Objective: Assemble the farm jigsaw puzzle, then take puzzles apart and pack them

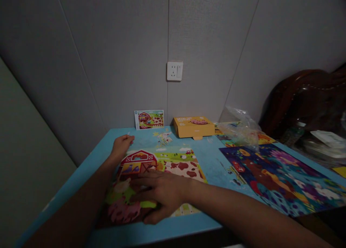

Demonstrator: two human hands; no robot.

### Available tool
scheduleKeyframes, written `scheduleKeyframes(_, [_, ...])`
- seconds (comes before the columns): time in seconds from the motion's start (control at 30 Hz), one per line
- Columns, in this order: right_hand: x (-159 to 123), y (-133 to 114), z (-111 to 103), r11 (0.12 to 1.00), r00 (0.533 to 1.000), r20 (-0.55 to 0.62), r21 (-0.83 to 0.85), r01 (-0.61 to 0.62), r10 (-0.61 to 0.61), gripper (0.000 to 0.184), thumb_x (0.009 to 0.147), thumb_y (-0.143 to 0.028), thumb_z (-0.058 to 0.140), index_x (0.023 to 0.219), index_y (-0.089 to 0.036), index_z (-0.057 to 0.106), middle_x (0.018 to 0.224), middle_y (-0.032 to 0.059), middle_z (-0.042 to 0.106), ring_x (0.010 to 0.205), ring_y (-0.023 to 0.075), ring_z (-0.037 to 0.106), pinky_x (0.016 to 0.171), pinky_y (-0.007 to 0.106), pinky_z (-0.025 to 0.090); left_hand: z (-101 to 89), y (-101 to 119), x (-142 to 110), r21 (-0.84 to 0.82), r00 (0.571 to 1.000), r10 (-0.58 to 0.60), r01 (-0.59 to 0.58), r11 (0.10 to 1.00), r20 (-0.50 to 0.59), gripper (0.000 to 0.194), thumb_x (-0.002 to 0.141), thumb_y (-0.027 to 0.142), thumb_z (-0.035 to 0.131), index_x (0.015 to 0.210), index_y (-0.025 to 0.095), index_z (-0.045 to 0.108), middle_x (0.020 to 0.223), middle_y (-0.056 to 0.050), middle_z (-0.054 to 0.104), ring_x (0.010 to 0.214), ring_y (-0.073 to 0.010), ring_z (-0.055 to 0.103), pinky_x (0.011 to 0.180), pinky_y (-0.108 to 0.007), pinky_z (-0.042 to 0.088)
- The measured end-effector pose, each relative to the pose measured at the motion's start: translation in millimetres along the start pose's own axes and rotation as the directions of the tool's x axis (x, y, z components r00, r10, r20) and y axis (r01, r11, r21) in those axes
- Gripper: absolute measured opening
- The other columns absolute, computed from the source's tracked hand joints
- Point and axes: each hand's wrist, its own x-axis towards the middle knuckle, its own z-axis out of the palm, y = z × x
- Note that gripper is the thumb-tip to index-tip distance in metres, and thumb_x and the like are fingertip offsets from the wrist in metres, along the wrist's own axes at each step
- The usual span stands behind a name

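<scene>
A farm-scene jigsaw puzzle (186,168) with a red barn and a spotted cow lies flat on the light blue table (213,168). Across its middle rests my right hand (162,192), palm down with the fingers spread. My left hand (122,146) is beyond the puzzle's far left corner, its fingers curled together. A tiny pale bit shows at those fingertips, too small to name. Small loose puzzle pieces (164,138) lie in a heap to the right of my left hand. Behind them a picture card (150,119) with the same farm scene leans against the wall.
A yellow-orange box (193,128) stands at the back. To the right are a crumpled clear plastic bag (240,129) and a dark, colourful animal puzzle (292,183) with small pieces beside it. A brown chair (305,89) and a plastic bottle (294,132) are farther right.
</scene>
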Motion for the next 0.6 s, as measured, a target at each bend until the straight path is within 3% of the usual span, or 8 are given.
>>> scheduleKeyframes(0.17, [-6.2,3.6,-10.9,0.999,0.997,0.067,0.033,-0.036,0.034,0.054,0.084,-0.049,0.057,0.128,-0.017,0.055,0.144,0.0137,0.044,0.131,0.0252,0.041,0.108,0.040,0.031,-5.9,-4.4,1.9,0.009,0.999,0.014,-0.014,1.000,-0.044,0.031,0.069,0.044,0.047,0.063,0.017,0.059,0.060,-0.002,0.061,0.056,-0.0143,0.053,0.057,-0.026,0.042])
scheduleKeyframes(0.33, [-11.8,12.4,-22.6,0.980,0.993,0.106,0.188,-0.067,0.048,0.050,0.081,-0.045,0.063,0.122,-0.016,0.060,0.138,0.0123,0.051,0.125,0.0227,0.049,0.103,0.034,0.037,4.2,-3.7,-4.3,0.092,0.980,0.160,-0.171,0.981,0.118,0.026,0.065,0.042,0.059,0.067,0.019,0.070,0.075,-0.003,0.070,0.078,-0.0211,0.062,0.079,-0.030,0.045])
scheduleKeyframes(0.4, [-18.4,25.7,-27.0,0.942,0.983,0.091,0.286,-0.178,0.158,0.046,0.082,-0.047,0.062,0.117,-0.018,0.063,0.127,0.0095,0.060,0.114,0.0204,0.057,0.096,0.031,0.043,8.5,-3.4,-7.2,0.145,0.948,0.244,-0.275,0.950,0.204,0.028,0.066,0.043,0.061,0.073,0.019,0.074,0.085,-0.005,0.071,0.087,-0.0235,0.062,0.087,-0.032,0.044])
scheduleKeyframes(0.43, [-23.9,35.8,-29.6,0.893,0.948,0.053,0.323,-0.315,0.315,0.044,0.084,-0.048,0.058,0.117,-0.019,0.063,0.119,0.0075,0.065,0.106,0.0187,0.061,0.091,0.030,0.046,9.9,-3.5,-8.4,0.182,0.928,0.282,-0.329,0.926,0.245,0.031,0.068,0.044,0.060,0.078,0.019,0.075,0.090,-0.007,0.071,0.091,-0.0246,0.062,0.090,-0.033,0.043])
scheduleKeyframes(0.47, [-31.3,48.1,-32.4,0.799,0.839,-0.027,0.324,-0.507,0.544,0.041,0.089,-0.046,0.051,0.118,-0.019,0.061,0.110,0.0073,0.068,0.096,0.0178,0.064,0.085,0.030,0.049,10.9,-3.8,-9.3,0.223,0.907,0.312,-0.378,0.898,0.284,0.035,0.071,0.045,0.058,0.084,0.018,0.076,0.094,-0.009,0.070,0.094,-0.0255,0.061,0.092,-0.035,0.042])
scheduleKeyframes(0.5, [-40.4,62.0,-35.7,0.641,0.629,-0.153,0.316,-0.700,0.762,0.040,0.091,-0.044,0.046,0.119,-0.018,0.060,0.104,0.0082,0.070,0.090,0.0177,0.065,0.080,0.030,0.050,11.5,-4.1,-10.1,0.259,0.889,0.331,-0.417,0.871,0.317,0.038,0.074,0.046,0.055,0.090,0.018,0.076,0.098,-0.010,0.069,0.097,-0.0262,0.061,0.093,-0.036,0.042])
scheduleKeyframes(0.57, [-62.6,91.2,-42.7,0.289,0.179,-0.353,0.288,-0.913,0.918,0.039,0.091,-0.037,0.042,0.122,-0.017,0.057,0.103,0.0105,0.069,0.087,0.0176,0.066,0.073,0.028,0.052,11.8,-4.8,-11.3,0.302,0.873,0.334,-0.445,0.843,0.355,0.043,0.077,0.047,0.053,0.099,0.017,0.074,0.104,-0.011,0.068,0.101,-0.0269,0.059,0.095,-0.038,0.041])
scheduleKeyframes(0.6, [-74.7,104.6,-46.1,0.209,0.091,-0.383,0.278,-0.938,0.919,0.041,0.092,-0.033,0.039,0.126,-0.014,0.052,0.103,0.0141,0.068,0.086,0.0196,0.066,0.069,0.029,0.052,11.9,-5.0,-11.9,0.313,0.871,0.328,-0.447,0.838,0.365,0.044,0.077,0.049,0.053,0.101,0.017,0.073,0.106,-0.011,0.067,0.103,-0.0273,0.058,0.096,-0.038,0.041])
